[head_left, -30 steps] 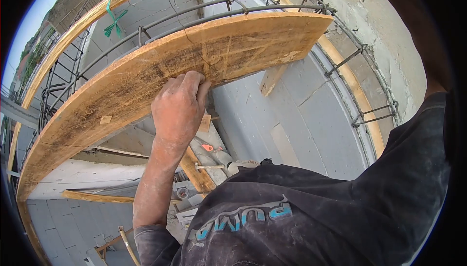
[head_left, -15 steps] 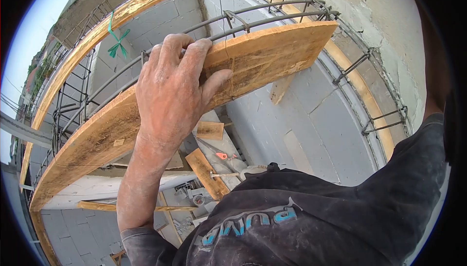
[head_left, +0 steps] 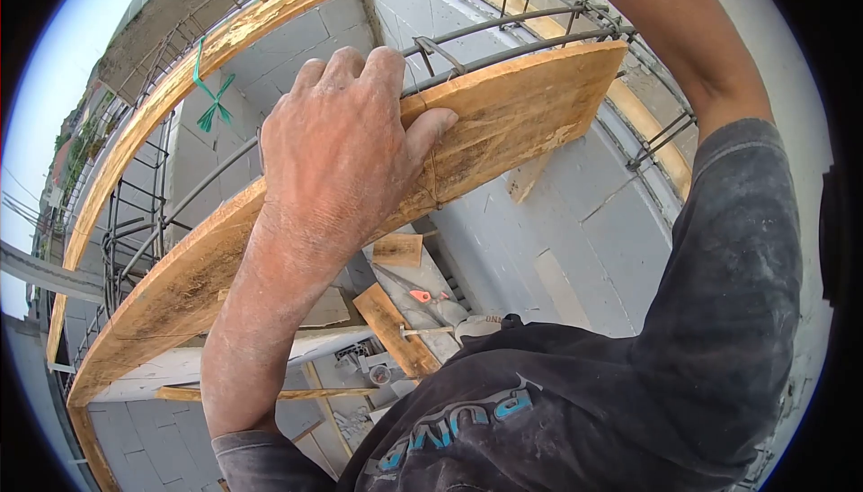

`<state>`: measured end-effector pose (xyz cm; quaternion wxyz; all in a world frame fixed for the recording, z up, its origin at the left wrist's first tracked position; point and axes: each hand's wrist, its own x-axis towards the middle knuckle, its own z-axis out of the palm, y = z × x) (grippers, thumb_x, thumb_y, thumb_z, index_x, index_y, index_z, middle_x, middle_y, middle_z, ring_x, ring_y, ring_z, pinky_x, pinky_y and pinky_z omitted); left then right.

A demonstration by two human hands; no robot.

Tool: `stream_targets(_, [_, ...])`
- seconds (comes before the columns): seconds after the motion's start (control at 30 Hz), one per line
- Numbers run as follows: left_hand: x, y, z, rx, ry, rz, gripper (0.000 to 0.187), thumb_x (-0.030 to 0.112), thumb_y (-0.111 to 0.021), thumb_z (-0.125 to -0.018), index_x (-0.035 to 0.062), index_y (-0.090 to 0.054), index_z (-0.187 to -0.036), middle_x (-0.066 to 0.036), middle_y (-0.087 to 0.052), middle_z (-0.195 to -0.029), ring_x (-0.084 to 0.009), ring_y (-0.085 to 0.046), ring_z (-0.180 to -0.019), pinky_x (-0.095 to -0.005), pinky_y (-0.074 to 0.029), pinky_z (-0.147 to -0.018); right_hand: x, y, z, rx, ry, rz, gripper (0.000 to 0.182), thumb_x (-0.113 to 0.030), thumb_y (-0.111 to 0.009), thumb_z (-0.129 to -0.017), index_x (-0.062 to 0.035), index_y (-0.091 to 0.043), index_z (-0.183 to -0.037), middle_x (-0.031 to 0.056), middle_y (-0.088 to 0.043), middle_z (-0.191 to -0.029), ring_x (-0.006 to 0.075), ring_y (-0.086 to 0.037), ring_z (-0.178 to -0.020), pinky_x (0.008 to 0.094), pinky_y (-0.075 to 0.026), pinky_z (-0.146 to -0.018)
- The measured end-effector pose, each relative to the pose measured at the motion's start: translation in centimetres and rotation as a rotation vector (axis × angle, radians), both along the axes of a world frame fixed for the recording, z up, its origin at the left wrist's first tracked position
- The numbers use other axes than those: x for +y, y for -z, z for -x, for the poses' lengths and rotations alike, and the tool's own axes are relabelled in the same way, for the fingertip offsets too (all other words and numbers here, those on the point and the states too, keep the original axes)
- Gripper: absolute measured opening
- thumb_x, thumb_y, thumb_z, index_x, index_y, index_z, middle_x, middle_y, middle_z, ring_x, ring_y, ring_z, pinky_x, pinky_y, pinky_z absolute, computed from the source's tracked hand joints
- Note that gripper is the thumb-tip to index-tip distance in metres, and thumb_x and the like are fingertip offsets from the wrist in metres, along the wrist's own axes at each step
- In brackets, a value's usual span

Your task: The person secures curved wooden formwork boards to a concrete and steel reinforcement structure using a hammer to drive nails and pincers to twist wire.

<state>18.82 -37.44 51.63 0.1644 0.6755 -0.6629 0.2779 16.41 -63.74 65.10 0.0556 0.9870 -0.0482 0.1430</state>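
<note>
My left hand [head_left: 346, 141] is closed over the upper edge of a curved wooden board [head_left: 512, 110]. Its fingers go over the top and the thumb presses the near face. A thin wire [head_left: 433, 168] loops around the board just right of the thumb. Directly behind the board runs a curved rebar cage [head_left: 503, 20]. My right forearm [head_left: 670, 24] reaches upward past the top edge of the view, so the right hand is out of sight.
Another curved board [head_left: 216, 33] with a green tie [head_left: 214, 101] stands farther left. Grey block walls [head_left: 584, 231] rise below and beyond. Down below lie a short plank [head_left: 395, 330], an orange-handled tool [head_left: 420, 296], a hammer-like tool [head_left: 418, 331] and loose boards. More rebar [head_left: 661, 143] runs along the right wall.
My right arm has swung up from the right edge and now stretches forward out of the top of the view. My left hand appears slightly farther right, still on the board.
</note>
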Motion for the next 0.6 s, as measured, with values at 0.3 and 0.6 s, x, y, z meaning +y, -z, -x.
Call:
stream_targets(0.3, [-0.7,-0.6,-0.7,0.141,-0.027,-0.275,0.079,0.063,-0.062,-0.084,0.0010,-0.057,-0.132,-0.020,-0.065,-0.122,-0.0326,-0.061,-0.117,-0.0463,-0.050,-0.100,0.2,12.8,-6.5,0.434,0.120,-0.023,0.030,-0.031,-0.081,-0.076,-0.0032,-0.068,-0.072,0.0052,-0.057,-0.062,0.0205,-0.050,-0.058,0.0398,-0.041,-0.058])
stream_targets(0.6, [-1.5,0.0,-2.2,0.192,-0.059,-0.401,0.098,0.079,-0.040,-0.085,-0.0007,-0.048,-0.141,-0.024,-0.055,-0.138,-0.0352,-0.052,-0.130,-0.0460,-0.042,-0.111,-0.1,13.9,-6.9,0.729,0.246,-0.335,0.012,-0.024,-0.067,-0.083,-0.0131,-0.069,-0.089,-0.0036,-0.052,-0.065,0.0119,-0.039,-0.051,0.0313,-0.032,-0.044])
